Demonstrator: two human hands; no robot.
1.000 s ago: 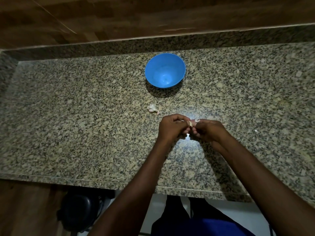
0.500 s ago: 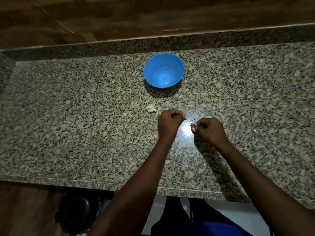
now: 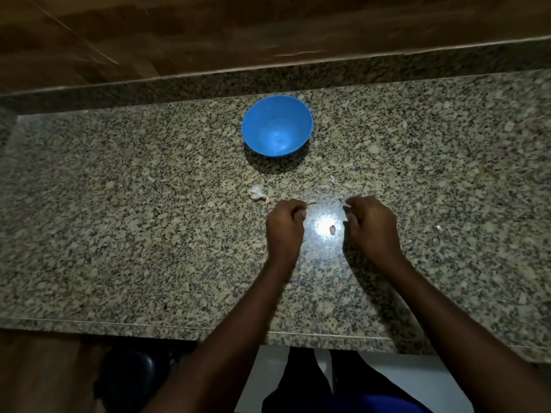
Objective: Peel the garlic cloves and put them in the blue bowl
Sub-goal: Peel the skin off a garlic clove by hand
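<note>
The blue bowl (image 3: 277,126) stands empty at the back middle of the granite counter (image 3: 119,234). A white garlic piece with papery skin (image 3: 258,192) lies in front of the bowl, just left of my left hand (image 3: 284,225). That hand is curled, and a pale garlic clove (image 3: 311,201) shows at its fingertips. My right hand (image 3: 369,225) is curled a hand's width to the right, and I see nothing held in it. A small peel scrap (image 3: 332,230) lies on the counter between the two hands.
Other peel scraps lie on the counter, one to the right of my right hand (image 3: 439,227) and one behind it (image 3: 332,179). A wooden wall (image 3: 268,31) rises behind the counter. The counter's front edge (image 3: 149,326) runs under my forearms.
My hands were together working on the clove and have pulled apart. A peel scrap now lies on the counter between them.
</note>
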